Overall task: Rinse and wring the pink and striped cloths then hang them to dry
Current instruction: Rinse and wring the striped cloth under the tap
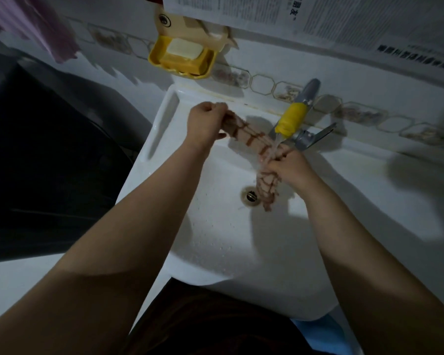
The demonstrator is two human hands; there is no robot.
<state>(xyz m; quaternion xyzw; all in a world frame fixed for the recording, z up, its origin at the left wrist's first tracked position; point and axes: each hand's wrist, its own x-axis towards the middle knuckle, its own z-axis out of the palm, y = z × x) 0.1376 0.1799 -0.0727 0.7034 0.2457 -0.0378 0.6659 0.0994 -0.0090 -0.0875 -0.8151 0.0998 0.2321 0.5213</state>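
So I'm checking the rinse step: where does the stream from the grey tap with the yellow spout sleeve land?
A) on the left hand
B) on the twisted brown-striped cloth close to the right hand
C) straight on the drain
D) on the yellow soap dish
B: the water from the grey tap with the yellow spout sleeve strikes the twisted brown-striped cloth just by the right hand, while the left hand grips the far end.

bare forearms (128,226), dark brown garment (215,321)

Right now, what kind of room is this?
Most likely a home bathroom or washroom: a white ceramic sink with a tap running, a yellow soap dish fixed on the tiled wall, and both hands wringing a striped cloth over the basin.
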